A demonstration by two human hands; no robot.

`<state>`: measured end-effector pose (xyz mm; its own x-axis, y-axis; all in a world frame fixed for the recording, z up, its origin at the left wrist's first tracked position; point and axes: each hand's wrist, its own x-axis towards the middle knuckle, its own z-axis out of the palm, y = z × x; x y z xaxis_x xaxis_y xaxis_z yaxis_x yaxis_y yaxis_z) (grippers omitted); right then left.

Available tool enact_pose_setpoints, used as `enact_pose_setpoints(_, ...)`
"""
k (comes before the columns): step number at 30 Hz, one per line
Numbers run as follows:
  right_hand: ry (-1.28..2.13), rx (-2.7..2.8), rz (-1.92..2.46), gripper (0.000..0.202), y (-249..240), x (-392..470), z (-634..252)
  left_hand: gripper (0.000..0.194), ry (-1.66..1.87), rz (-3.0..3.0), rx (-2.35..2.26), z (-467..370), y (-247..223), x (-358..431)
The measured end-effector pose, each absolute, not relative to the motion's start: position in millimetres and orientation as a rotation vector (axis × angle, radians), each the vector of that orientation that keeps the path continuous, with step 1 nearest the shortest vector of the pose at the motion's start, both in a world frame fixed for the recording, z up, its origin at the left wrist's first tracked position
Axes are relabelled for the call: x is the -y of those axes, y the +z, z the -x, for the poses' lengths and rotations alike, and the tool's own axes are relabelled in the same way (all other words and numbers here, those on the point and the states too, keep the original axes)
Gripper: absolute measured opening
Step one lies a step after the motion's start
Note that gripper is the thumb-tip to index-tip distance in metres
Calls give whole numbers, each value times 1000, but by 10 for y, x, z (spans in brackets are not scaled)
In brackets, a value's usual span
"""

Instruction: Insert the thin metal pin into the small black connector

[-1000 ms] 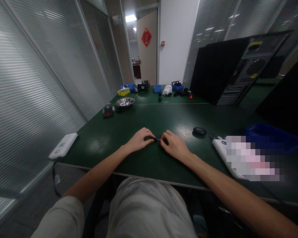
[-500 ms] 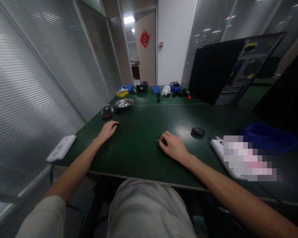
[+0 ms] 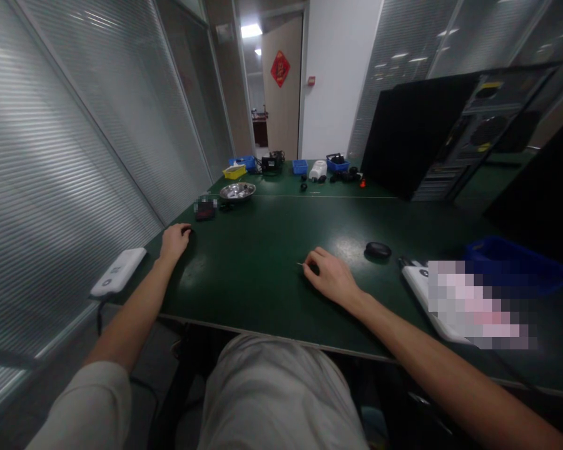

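Note:
My left hand (image 3: 175, 242) is over the left side of the green table (image 3: 258, 250), its fingers curled and closed. Something dark shows between the thumb and fingers, too small to make out. Beyond that hand lies a dark box-like item (image 3: 205, 211), partly blurred out. My right hand (image 3: 331, 275) rests low over the table's middle, thumb and forefinger pinched on a thin, light, needle-like piece (image 3: 299, 264) that points left. To its right is a black computer mouse (image 3: 378, 250).
A steel dish (image 3: 237, 192) holding small pieces stands at the far left. White devices (image 3: 118, 272) lie at the left edge and right. A blue bin (image 3: 516, 265) and an open computer case (image 3: 450, 134) stand on the right. Small baskets (image 3: 234, 172) line the back.
My left hand has moved left, towards the table's left edge, fingers still curled. My right hand has stayed almost in place with the thin piece. The view has shifted slightly.

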<state>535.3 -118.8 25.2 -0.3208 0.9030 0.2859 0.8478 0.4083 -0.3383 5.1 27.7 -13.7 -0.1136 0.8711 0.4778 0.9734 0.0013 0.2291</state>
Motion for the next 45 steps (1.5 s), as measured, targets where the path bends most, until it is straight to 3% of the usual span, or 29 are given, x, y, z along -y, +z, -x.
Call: enact_pose_setpoints(45,185,2259,1510,16,277,1187,-5354,31,-923,1758,2249,9,-93,-245)
